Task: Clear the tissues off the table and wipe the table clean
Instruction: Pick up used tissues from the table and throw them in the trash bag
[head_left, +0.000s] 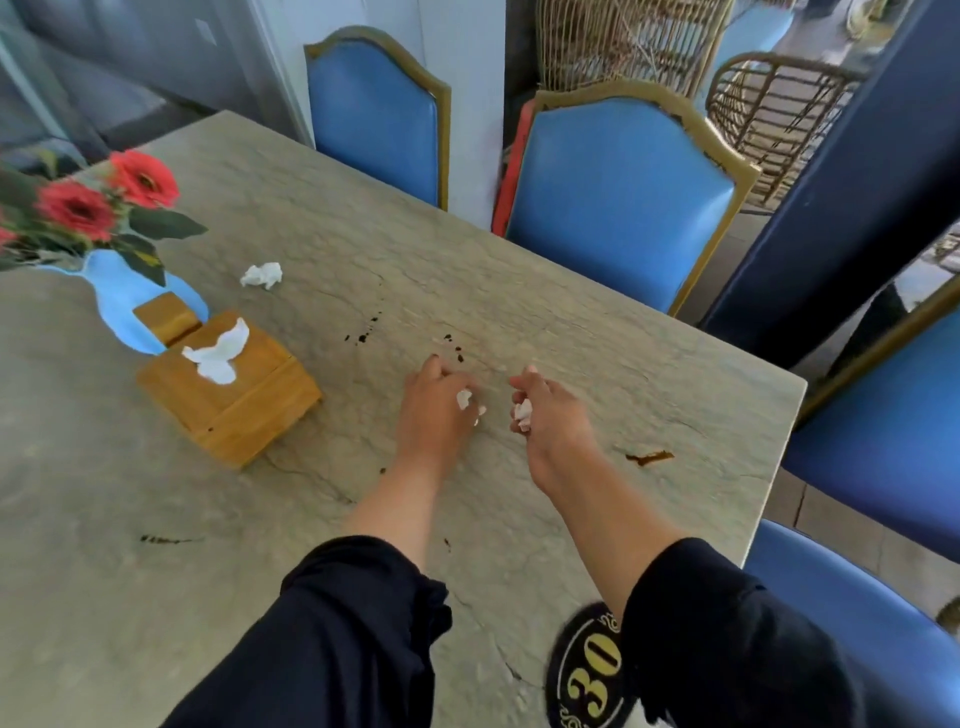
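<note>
- Left hand (434, 402): fingers curled around a small white tissue scrap (464, 399), low over the table (363, 249).
- Right hand (545, 410): closed around a second wad (523, 413).
- Crumpled tissue (262, 274) lies beyond the wooden tissue box (228, 389).
- Dark stains (363, 338) near hands.

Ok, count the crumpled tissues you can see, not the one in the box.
3: one loose on the table past the vase, one in the left hand, one in the right hand. Fingers may hide more.
</note>
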